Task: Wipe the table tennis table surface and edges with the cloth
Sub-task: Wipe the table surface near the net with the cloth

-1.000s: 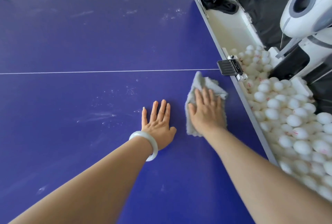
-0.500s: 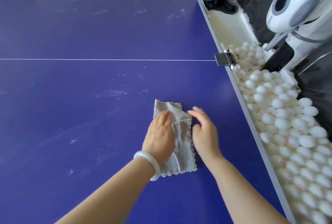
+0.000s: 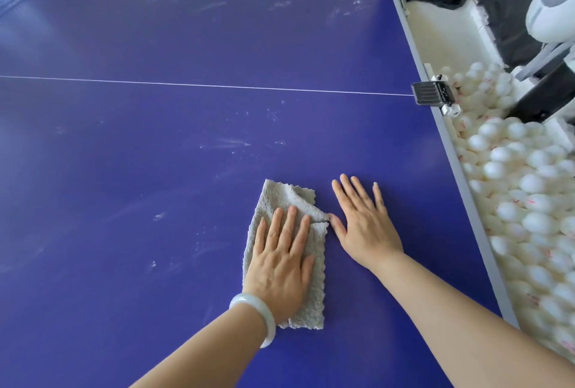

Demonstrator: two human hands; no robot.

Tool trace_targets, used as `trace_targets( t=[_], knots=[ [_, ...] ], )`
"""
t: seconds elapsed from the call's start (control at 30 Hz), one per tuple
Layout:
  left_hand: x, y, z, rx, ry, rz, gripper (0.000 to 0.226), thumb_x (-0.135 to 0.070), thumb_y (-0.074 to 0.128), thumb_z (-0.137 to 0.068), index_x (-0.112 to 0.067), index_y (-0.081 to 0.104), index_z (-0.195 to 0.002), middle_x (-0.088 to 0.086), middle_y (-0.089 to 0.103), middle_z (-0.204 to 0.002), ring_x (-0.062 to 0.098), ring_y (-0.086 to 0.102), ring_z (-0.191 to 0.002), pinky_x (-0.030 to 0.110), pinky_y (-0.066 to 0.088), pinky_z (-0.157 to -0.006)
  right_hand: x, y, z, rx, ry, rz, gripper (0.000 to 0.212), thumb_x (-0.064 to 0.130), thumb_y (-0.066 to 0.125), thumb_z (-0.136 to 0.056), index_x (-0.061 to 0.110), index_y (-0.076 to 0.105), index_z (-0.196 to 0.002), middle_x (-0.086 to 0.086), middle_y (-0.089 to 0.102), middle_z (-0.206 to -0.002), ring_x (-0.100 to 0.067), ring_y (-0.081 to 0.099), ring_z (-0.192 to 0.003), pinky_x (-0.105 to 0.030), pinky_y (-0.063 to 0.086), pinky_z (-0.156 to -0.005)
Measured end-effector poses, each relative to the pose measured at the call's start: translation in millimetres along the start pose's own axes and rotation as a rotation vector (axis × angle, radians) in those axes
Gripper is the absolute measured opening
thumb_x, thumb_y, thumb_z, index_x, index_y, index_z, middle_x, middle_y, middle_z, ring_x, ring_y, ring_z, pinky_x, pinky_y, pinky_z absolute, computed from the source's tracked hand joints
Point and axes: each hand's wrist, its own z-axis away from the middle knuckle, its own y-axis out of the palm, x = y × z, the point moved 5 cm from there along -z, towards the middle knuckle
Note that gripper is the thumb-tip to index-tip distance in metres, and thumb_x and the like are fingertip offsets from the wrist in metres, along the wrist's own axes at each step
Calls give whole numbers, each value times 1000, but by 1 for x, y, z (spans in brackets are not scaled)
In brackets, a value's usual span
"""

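Head view. Item: grey cloth (image 3: 289, 198), folded, lying flat on the blue desk (image 3: 186, 126), well in from the grey right edge (image 3: 451, 151). Change: within the last second the cloth passes from right hand to left and moves inward from that edge. State, left hand (image 3: 280, 260): fingers straight, palm pressing the cloth. State, right hand (image 3: 364, 226): spread flat on bare desk just beside it, thumb at the cloth's border, holding nothing. Chalky smears (image 3: 230, 142) lie ahead and leftward. Judgement: the edge-side patch is likely done, and the left hand is placed to wipe the marked centre.
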Motion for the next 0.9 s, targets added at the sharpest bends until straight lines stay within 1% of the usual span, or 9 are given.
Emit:
trace_targets(
  t=[0.1, 0.2, 0.33, 0.4, 0.5, 0.53, 0.6, 0.73, 0.9],
  knots=[
    [-2, -5, -39, -2, -14, -11, 65, -51, 13, -99, -30, -1, -158, -3, -10, -165, 22, -16, -151, 43, -14, -121, -1, -1, -2, -20, -20, -23, 70, 54, 10, -100, 20, 7, -161, 1, 2, -168, -16, -1, -155, -47, 1, -126],
    [0, -10, -76, 3, -43, -4, 63, -49, 19, -101, -30, 0, -158, -4, -9, -166, 20, -16, -151, 44, -13, -121, -4, -1, -3, -57, 68, -91, 69, 53, 10, -100, 19, 13, -161, -5, 8, -168, -20, 3, -156, -44, 2, -127],
    [3, -6, -61, -16, -60, -36, 63, -51, 11, -100, -31, -3, -158, -6, -9, -165, 18, -16, -151, 48, -8, -122, -4, -1, -4, -23, 102, -53, 67, 50, 14, -103, 20, 5, -161, -6, 2, -168, -21, -2, -156, -44, -1, -126],
    [3, -2, -30, -42, -63, -18, 64, -50, 15, -100, -29, 1, -158, -4, -3, -166, 19, -11, -152, 49, -3, -122, 0, -3, -4, -5, 123, -44, 65, 48, 21, -104, 20, 7, -161, -7, 5, -168, -23, 2, -156, -45, 0, -126],
    [0, 2, -4, -60, -68, 21, 64, -45, 33, -98, -26, 20, -157, -1, 15, -165, 23, 9, -153, 50, 8, -120, 6, -13, -22, -44, 207, -84, 60, 44, 36, -104, 13, 29, -156, -13, 28, -161, -29, 24, -150, -48, 15, -124],
    [0, 1, -7, -55, -69, 24, 64, -45, 35, -97, -26, 23, -157, -1, 17, -164, 23, 11, -152, 50, 9, -119, 6, -17, -36, -65, 225, -100, 59, 43, 39, -104, 11, 33, -153, -14, 32, -159, -29, 27, -148, -48, 19, -123],
    [4, -2, -24, -35, -51, 30, 63, -47, 33, -97, -29, 21, -157, -3, 15, -165, 21, 8, -152, 48, 6, -119, 5, -23, -69, -63, 237, -123, 60, 42, 37, -105, 10, 29, -155, -15, 24, -162, -29, 20, -151, -46, 15, -124],
    [33, -14, -81, -64, -43, 7, 63, -53, 14, -98, -37, 2, -157, -10, -5, -165, 12, -16, -150, 42, -13, -121, -6, -21, -124, -28, 318, -118, 63, 43, 25, -107, 11, 11, -160, -10, 4, -168, -26, 3, -155, -47, 5, -126],
    [69, -26, -141, -88, -257, 64, 63, -48, 15, -99, -35, -5, -157, -11, -15, -163, 11, -21, -149, 41, -17, -120, -10, -10, -137, -69, 408, -105, 64, 47, 17, -106, 16, 4, -161, -5, 1, -169, -21, 0, -155, -45, 1, -126]
  ],
)
